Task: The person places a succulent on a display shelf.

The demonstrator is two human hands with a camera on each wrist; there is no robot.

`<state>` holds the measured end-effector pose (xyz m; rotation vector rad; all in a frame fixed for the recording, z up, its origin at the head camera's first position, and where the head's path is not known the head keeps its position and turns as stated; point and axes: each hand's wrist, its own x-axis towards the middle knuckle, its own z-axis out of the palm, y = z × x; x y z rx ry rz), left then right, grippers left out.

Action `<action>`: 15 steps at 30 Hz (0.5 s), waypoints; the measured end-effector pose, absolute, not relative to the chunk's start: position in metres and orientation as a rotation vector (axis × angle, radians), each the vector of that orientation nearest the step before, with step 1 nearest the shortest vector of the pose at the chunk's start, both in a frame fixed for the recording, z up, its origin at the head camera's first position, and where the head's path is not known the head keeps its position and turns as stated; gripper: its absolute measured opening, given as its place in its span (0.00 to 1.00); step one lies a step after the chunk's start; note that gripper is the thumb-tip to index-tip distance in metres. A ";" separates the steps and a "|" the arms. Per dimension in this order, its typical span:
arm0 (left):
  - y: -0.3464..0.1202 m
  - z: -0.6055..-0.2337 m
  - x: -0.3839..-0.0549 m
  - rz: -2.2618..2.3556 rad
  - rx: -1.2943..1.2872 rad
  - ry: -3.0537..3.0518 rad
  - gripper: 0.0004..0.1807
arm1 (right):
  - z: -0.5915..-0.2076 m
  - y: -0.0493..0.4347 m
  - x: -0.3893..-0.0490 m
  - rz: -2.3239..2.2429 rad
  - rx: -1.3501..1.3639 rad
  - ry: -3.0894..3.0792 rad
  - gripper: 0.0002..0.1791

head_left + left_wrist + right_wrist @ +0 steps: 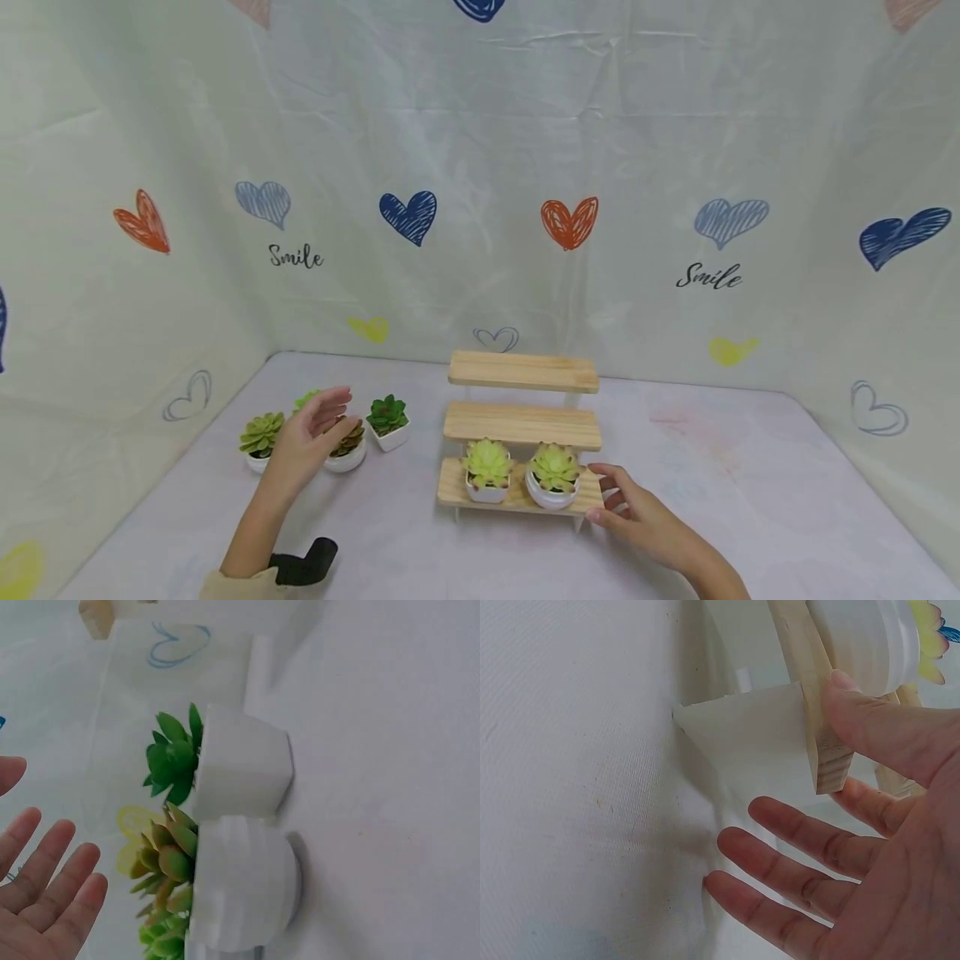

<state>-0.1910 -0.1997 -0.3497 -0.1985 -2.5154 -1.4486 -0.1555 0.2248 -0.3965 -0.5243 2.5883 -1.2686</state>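
My left hand [311,433] hovers over a group of small potted succulents at the left, fingers extended and holding nothing. Closest to it is a brownish-green succulent [169,855] in a round white pot, beside a dark green succulent [387,415] in a squarish white pot. At the right end of a three-step wooden plant stand [522,425], my right hand [637,521] grips the lowest board [829,761] between thumb and index finger, its other fingers spread loosely. On that board sit two yellow-green succulents, one in a square pot [487,471], one in a round pot [553,475].
Another green succulent [261,433] stands at the far left, and a bright green one [306,398] is partly hidden behind my left hand. A black strap [303,562] is at my left wrist. A white curtain [480,150] with printed hearts encloses the table [405,542].
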 end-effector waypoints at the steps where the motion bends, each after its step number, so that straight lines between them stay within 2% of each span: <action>1: -0.201 -0.351 -0.192 -1.447 -0.181 -2.525 0.26 | -0.397 0.225 -0.155 -1.269 -0.528 2.588 0.33; 8: -0.210 -0.359 -0.195 -1.414 -0.092 -2.581 0.31 | -0.398 0.226 -0.156 -1.266 -0.538 2.598 0.33; 15: -0.218 -0.366 -0.199 -1.431 -0.127 -2.618 0.36 | -0.397 0.226 -0.156 -1.261 -0.533 2.603 0.33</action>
